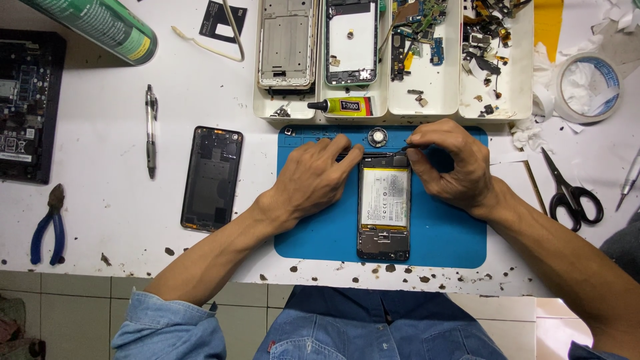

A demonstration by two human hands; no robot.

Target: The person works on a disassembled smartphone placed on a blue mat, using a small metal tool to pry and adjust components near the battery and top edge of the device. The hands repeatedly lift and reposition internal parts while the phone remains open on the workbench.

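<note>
An opened black smartphone with exposed pale battery [383, 208] lies on a blue silicone mat [440, 233]; the left hand [313, 179] presses its top edge, the right hand [453, 163] pinches slim black tweezers [405, 149]. Light, rigid, likely fragile inside; best steadied by its frame.

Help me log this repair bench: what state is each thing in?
Phone: opened, back off, battery exposed.
Back cover: removed, lying inside-up.
Left hand: pressing the phone's top edge.
Right hand: fingers pinching a thin tool.
Scissors: closed.
Glue tube: capped.
Pliers: closed.
</note>
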